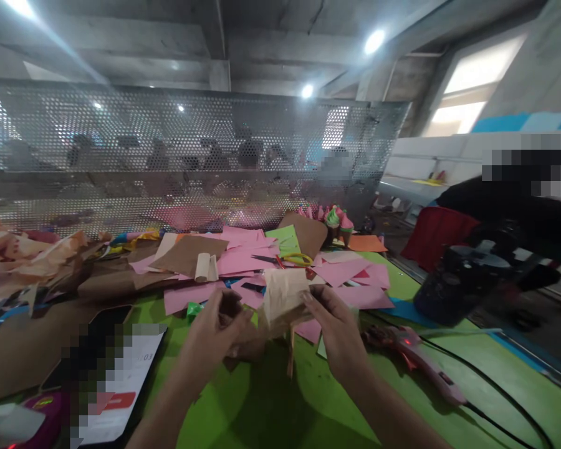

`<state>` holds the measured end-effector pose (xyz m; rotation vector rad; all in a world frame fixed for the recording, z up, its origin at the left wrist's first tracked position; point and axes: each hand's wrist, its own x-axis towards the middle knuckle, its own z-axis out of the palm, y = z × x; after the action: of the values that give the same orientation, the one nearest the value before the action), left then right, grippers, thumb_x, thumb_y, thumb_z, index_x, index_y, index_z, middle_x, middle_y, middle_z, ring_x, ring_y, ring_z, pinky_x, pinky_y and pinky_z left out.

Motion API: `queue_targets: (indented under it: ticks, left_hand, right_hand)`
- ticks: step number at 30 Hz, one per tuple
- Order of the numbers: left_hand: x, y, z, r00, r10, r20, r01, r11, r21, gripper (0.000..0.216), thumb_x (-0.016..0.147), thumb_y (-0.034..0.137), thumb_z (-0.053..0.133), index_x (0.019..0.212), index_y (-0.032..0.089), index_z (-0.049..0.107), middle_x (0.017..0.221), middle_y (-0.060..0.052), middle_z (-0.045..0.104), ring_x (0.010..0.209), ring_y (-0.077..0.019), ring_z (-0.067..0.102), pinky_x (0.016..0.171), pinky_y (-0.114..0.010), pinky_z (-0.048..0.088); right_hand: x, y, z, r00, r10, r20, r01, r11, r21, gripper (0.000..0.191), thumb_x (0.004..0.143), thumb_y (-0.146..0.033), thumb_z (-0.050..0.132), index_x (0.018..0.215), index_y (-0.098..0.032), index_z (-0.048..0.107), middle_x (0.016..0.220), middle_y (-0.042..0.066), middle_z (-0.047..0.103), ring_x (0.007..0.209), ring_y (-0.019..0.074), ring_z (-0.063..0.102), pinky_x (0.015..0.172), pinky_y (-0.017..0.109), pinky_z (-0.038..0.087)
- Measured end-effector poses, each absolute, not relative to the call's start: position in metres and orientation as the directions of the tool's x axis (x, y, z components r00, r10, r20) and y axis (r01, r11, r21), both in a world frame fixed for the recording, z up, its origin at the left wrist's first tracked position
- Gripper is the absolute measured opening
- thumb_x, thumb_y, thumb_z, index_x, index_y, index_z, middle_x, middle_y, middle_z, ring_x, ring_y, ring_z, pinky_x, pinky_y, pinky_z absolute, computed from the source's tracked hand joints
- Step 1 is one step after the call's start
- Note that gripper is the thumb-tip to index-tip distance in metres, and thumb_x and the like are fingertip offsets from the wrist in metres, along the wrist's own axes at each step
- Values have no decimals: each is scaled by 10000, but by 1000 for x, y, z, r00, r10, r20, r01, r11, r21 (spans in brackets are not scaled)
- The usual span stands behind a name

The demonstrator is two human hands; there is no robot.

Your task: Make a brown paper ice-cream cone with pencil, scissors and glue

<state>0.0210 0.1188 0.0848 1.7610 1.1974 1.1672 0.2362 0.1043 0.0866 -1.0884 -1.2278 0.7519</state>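
A cream-coloured, wrinkled sheet of crepe-like paper (pixel 287 296) is held up in front of me, its right edge pinched in my right hand (pixel 331 327). Below the sheet a thin strip (pixel 290 352) hangs down. My left hand (pixel 222 327) is at the left of the sheet, its fingers curled and its thumb pointing inward. A blurred brown piece (pixel 247 343) shows under those fingers; whether they grip it is unclear. Behind the hands lie pink paper sheets (pixel 243 252), scissors with yellow handles (pixel 295 258) and a small cream paper roll (pixel 206 268).
A pink glue gun (pixel 425 365) with a black cable lies at right on the green table (pixel 206 418). Behind it stands a dark container (pixel 462 284). A phone (pixel 126 386) and brown sheets (pixel 19 343) are at left. Ice-cream-shaped pieces (pixel 339 224) stand near the perforated screen (pixel 168 156).
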Motion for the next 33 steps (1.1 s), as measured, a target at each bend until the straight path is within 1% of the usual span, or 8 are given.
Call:
queue_targets:
  ticks: [4,8,10,13,16,21,26,33]
  left_hand:
    - [33,114,78,327,919,220,55,-251,966,615,830,376,670,1354,208,395,1253,-133,565,1157,-275,555,941,-411,455]
    - [39,109,77,488,856,167,-118,-125,985,781,790,328,730,1444,271,308,1253,-109,560,1021,-253,619,809,-358,525]
    - [41,109,78,467,866,177,-102,-146,984,658,770,270,737,1362,253,451,1184,-84,590,991,-235,613,787,-316,512]
    - [42,111,79,402,888,222,14,-249,969,245,764,223,693,1006,187,669,979,-47,624,871,-197,602,736,-264,471]
    - [41,112,80,330,898,292,134,-350,927,62,785,230,630,763,174,645,815,-12,563,741,-168,553,635,-239,414]
    - [41,109,84,361,906,222,93,-272,958,58,794,244,567,811,189,575,727,21,557,669,-153,529,594,-227,381]
    - [43,110,83,302,932,200,-23,-203,979,135,709,167,550,842,195,551,696,49,525,626,-121,481,568,-200,369]
    - [42,112,83,185,975,124,-179,-90,980,99,771,249,573,856,203,595,719,42,573,642,-113,515,587,-185,415]
  right_hand:
    - [226,93,91,166,967,193,-120,214,-969,231,815,-421,697,876,-201,662,796,16,678,677,167,611,583,253,480]
    - [222,89,95,125,982,139,-221,164,-961,238,779,-401,738,884,-196,677,812,10,665,685,147,581,597,235,458]
    - [222,90,94,105,985,139,-217,159,-963,239,779,-400,735,880,-193,668,823,11,655,714,152,575,639,248,467]
    - [224,93,93,118,981,152,-154,169,-973,230,785,-400,722,833,-195,628,788,3,615,729,158,562,659,263,470]
    - [226,93,94,121,964,237,-54,245,-968,264,797,-383,693,983,-222,596,799,0,596,739,176,570,651,281,473]
    - [231,93,98,49,908,416,238,394,-888,663,713,-253,738,1328,-283,495,1127,54,577,908,217,583,762,329,479]
    - [235,95,98,-38,909,415,328,404,-854,63,744,-227,673,804,-210,684,914,44,640,867,218,579,747,317,432]
    - [231,94,92,19,963,267,29,267,-963,125,762,-259,665,882,-225,663,765,-13,627,724,164,560,651,266,421]
